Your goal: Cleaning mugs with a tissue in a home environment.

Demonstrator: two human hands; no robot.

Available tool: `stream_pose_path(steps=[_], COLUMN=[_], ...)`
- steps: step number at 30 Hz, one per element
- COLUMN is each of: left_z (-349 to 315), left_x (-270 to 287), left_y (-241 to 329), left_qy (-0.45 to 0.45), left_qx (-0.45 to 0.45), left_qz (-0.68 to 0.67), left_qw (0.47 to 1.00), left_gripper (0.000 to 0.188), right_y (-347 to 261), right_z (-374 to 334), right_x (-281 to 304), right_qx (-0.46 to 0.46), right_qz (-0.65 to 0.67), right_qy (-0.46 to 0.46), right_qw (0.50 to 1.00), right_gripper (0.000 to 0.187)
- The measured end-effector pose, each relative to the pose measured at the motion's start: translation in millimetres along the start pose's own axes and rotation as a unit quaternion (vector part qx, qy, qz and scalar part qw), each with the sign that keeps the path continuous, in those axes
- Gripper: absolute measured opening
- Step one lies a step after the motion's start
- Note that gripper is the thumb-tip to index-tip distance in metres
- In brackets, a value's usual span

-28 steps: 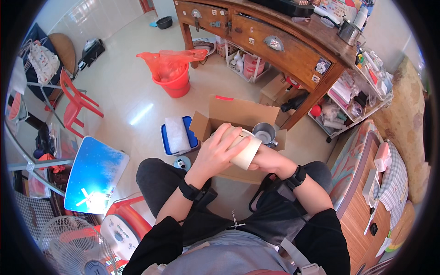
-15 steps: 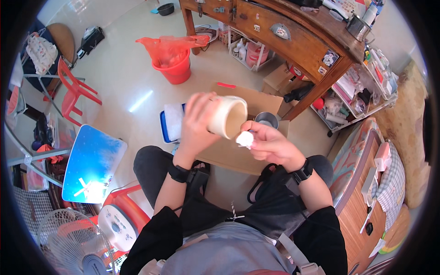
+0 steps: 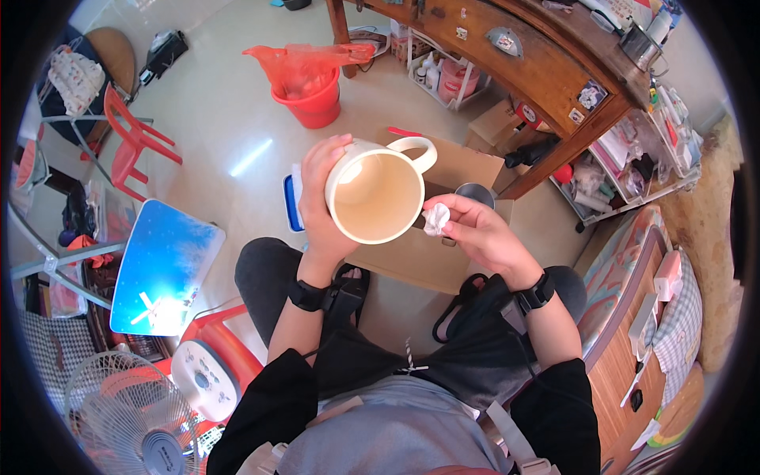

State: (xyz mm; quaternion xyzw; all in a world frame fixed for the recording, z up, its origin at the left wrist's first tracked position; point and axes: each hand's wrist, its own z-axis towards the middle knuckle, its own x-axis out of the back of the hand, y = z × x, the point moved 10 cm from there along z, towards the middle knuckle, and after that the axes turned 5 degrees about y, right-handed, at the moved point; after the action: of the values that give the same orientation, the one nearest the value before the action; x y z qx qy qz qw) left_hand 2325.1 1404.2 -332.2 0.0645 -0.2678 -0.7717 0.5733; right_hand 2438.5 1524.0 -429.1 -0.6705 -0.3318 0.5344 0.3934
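Observation:
My left hand [image 3: 321, 190] is wrapped round the side of a cream mug [image 3: 376, 198]. The mug is tilted with its mouth toward me, so its bare inside shows, and its handle points up and to the right. Beside the mug's rim, my right hand [image 3: 487, 237] pinches a crumpled white tissue [image 3: 435, 219] between thumb and fingers. Below both hands lies an open cardboard box [image 3: 412, 265], with a grey metal cup [image 3: 476, 194] at its right side, partly hidden by my right hand.
A blue-rimmed tray [image 3: 293, 204] lies on the floor left of the box. Farther off stand a red bucket [image 3: 317, 107] with a red plastic bag and a wooden desk [image 3: 538, 79]. A red chair [image 3: 131, 142], a blue board [image 3: 166, 265] and a fan [image 3: 134, 412] are at left.
The mug has turned so that its mouth faces me and its handle shows at the upper right. My right hand, with the tissue, has shifted slightly right and drawn back from the mouth.

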Motion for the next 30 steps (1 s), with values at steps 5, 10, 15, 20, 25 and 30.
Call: stream_pose_path(steps=[5,10,15,20,25,30], left_z=[1,1,-1,-13,-5,-6], left_x=[2,2,-1,-15,-10,-12], left_y=[-1,-1,-7,-30,-17,-17], left_qy=[0.015,0.016,-0.014,-0.079,-0.035,-0.049], left_qx=[0.061,0.05,0.119,0.281,0.181,0.196], left_qz=[-0.034,-0.053,-0.053,-0.093,-0.085,-0.072], left_qw=[0.997,0.997,0.991,0.952,0.979,0.977], left_gripper=[0.078,0.082,0.085,0.088,0.087,0.086], right_y=[8,9,12,13,15,13], right_z=[2,1,1,2,2,3], right_x=[7,8,16,25,31,29], right_qx=[-0.017,-0.031,-0.044,-0.028,-0.041,-0.051], right_qz=[0.037,0.043,0.044,0.07,0.065,0.079], right_qy=[0.018,0.039,0.063,0.081,0.109,0.128], right_qw=[0.999,0.998,0.996,0.994,0.991,0.987], right_gripper=[0.031,0.03,0.027,0.023,0.019,0.019])
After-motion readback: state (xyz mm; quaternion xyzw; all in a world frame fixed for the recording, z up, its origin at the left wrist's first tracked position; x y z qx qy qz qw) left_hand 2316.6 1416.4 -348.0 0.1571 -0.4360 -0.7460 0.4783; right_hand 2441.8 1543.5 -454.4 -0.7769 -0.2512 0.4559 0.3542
